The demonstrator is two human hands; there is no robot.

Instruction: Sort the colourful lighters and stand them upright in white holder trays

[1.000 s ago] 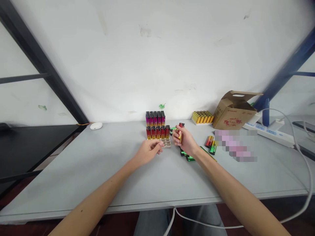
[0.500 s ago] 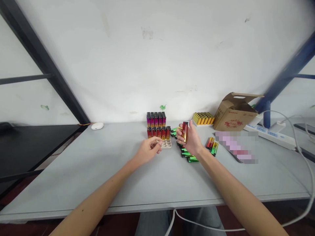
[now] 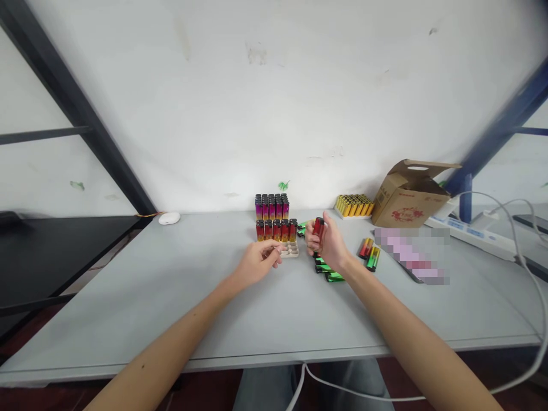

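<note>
My right hand (image 3: 331, 246) holds a red lighter (image 3: 318, 228) upright, just right of a beige slotted tray (image 3: 291, 250). Red-and-orange lighters (image 3: 276, 229) stand in the tray's back rows; its front slots are bare. My left hand (image 3: 258, 262) rests on the table with curled fingers touching the tray's front left corner. Green lighters (image 3: 327, 271) lie on the table under my right wrist. A second tray of purple-and-orange lighters (image 3: 271, 208) stands behind the first.
Two loose lighters (image 3: 369, 253) lie to the right. Farther back are a tray of yellow lighters (image 3: 353, 205), an open cardboard box (image 3: 409, 197), and a white power strip (image 3: 475, 236) with cables. A white oval object (image 3: 169, 218) sits far left.
My right hand has turned the red lighter upright and shifted slightly right and up from the tray. My left hand has stayed at the tray's corner.
</note>
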